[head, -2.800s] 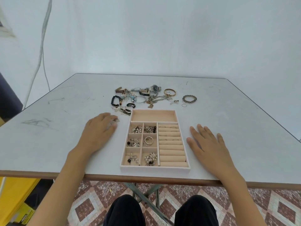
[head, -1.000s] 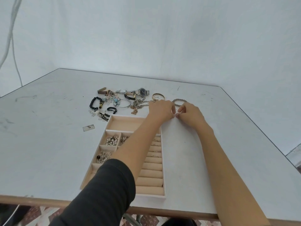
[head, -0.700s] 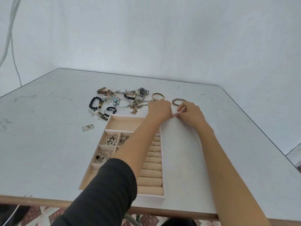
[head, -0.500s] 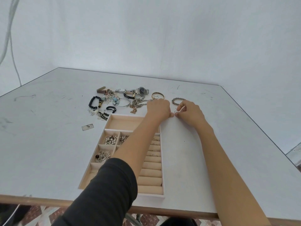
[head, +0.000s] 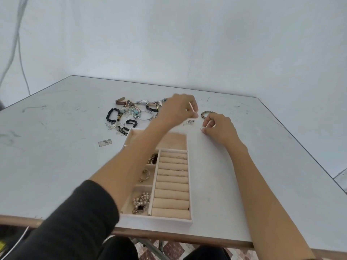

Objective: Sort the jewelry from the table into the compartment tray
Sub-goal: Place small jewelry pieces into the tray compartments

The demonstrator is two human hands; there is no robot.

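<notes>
The beige compartment tray (head: 189, 184) lies in front of me, with earrings and rings in its left cells and ring rolls on the right. My right hand (head: 219, 129) pinches a small ring (head: 202, 128) just above the table, right of the tray's far corner. My left hand (head: 177, 109) is blurred and hovers over the jewelry pile with its fingers curled; whether it holds anything is unclear. A small silver piece (head: 189, 122) lies between the hands. A braided bracelet (head: 205, 113) sits just beyond my right hand.
Loose jewelry lies beyond the tray: a black bead bracelet (head: 110, 115), a silver bangle (head: 147, 117) and watches (head: 143, 102). A small flat rectangle (head: 105, 142) rests left of the tray. The table's right edge (head: 300, 145) runs diagonally.
My hands were together over the small ring. My left hand has since lifted away toward the pile, uncovering the silver piece, while my right hand keeps the ring and has drawn slightly right.
</notes>
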